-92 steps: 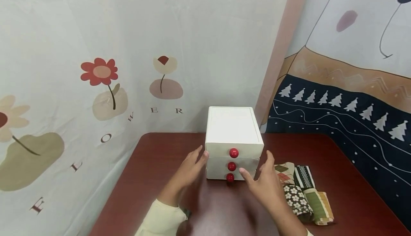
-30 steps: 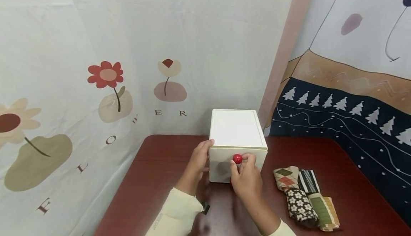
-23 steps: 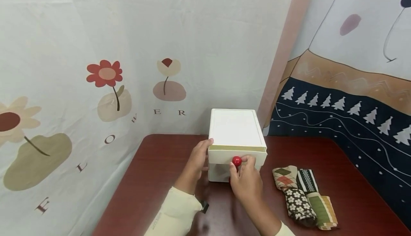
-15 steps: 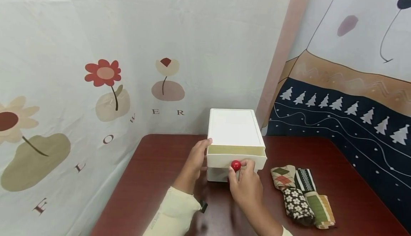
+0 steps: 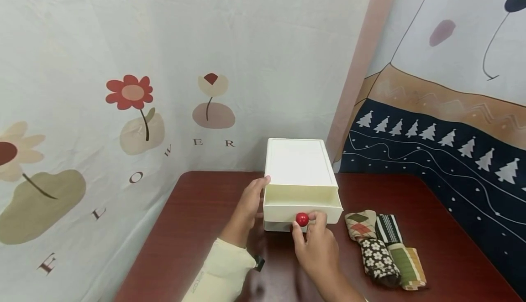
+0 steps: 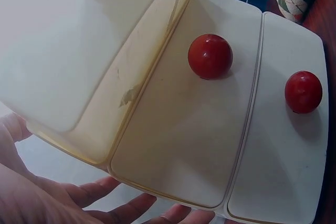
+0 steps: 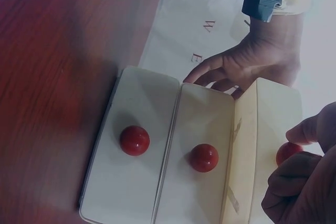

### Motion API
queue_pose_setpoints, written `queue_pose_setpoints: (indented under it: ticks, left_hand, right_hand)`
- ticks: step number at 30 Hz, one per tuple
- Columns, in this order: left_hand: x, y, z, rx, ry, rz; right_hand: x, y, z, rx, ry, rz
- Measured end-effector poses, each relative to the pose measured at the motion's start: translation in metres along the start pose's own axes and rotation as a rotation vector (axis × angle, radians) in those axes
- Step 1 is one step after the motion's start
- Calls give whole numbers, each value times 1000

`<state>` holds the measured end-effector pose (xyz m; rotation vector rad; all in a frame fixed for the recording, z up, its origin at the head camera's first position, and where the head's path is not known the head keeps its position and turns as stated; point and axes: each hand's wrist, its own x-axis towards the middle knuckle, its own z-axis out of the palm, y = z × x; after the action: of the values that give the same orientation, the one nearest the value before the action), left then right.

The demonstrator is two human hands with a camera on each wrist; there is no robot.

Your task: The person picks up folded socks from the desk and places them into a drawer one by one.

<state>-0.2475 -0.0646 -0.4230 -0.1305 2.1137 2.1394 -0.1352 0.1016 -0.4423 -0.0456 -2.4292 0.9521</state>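
A white three-drawer box (image 5: 297,163) stands at the back of the dark red table (image 5: 197,229). Its top drawer (image 5: 302,201) is pulled well out, and the part of its inside that shows is bare. My right hand (image 5: 309,223) pinches that drawer's red knob (image 5: 302,219) between thumb and fingers, as the right wrist view also shows at the knob (image 7: 286,152). My left hand (image 5: 251,199) rests flat against the box's left side with the thumb at the top edge. The middle knob (image 6: 210,56) and bottom knob (image 6: 303,92) sit on shut drawers.
Several folded patterned socks (image 5: 384,247) lie on the table just right of the box. Printed cloth hangs close behind the box and along the right (image 5: 431,147). A small black device (image 5: 258,262) is strapped at my left wrist.
My right hand took hold of the top knob and has drawn the top drawer steadily toward me. My left hand has stayed on the box's left side.
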Motion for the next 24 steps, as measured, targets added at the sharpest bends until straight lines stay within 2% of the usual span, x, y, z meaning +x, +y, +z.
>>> queue_pose_setpoints:
  ticks: [7, 24]
  left_hand:
    - [1, -2, 0, 0, -11, 15]
    - [2, 0, 0, -9, -16, 5]
  right_hand:
    - [-10, 2, -1, -29, 50, -64]
    - [-15, 2, -4, -14, 92, -106]
